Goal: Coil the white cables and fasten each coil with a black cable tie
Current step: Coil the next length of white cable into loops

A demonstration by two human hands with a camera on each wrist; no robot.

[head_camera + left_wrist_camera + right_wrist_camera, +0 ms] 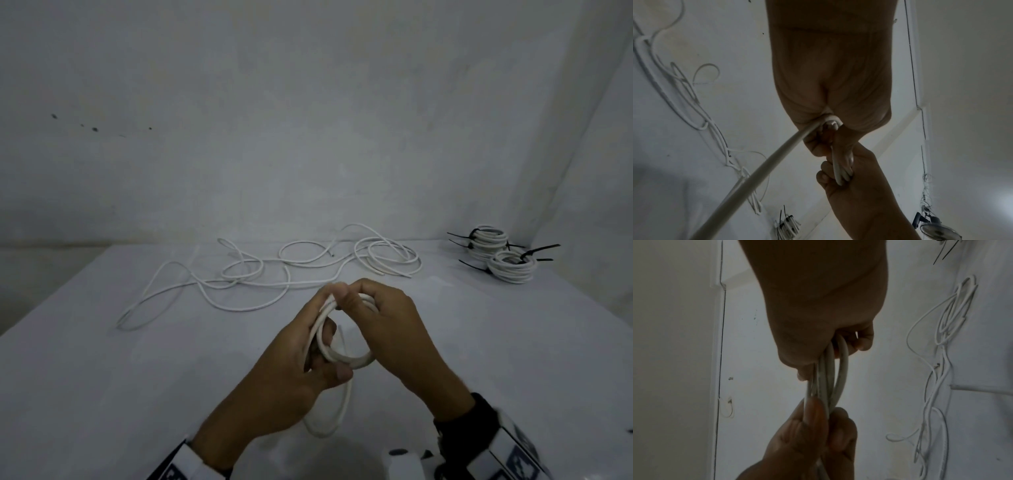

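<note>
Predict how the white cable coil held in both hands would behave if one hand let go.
The coil would probably spring open: the loose cables lie in wide curves, suggesting some stiffness. It looks light; the left hand and right hand grip it easily. Its hanging tail seems floppy.

A: Any readable txt, labels, nos.?
B: None. The wrist bands carry black-and-white block patterns, no letters legible.
A: Cables, ties, wall?
B: No print that can be made out in any view; too dim and blurry.
</note>
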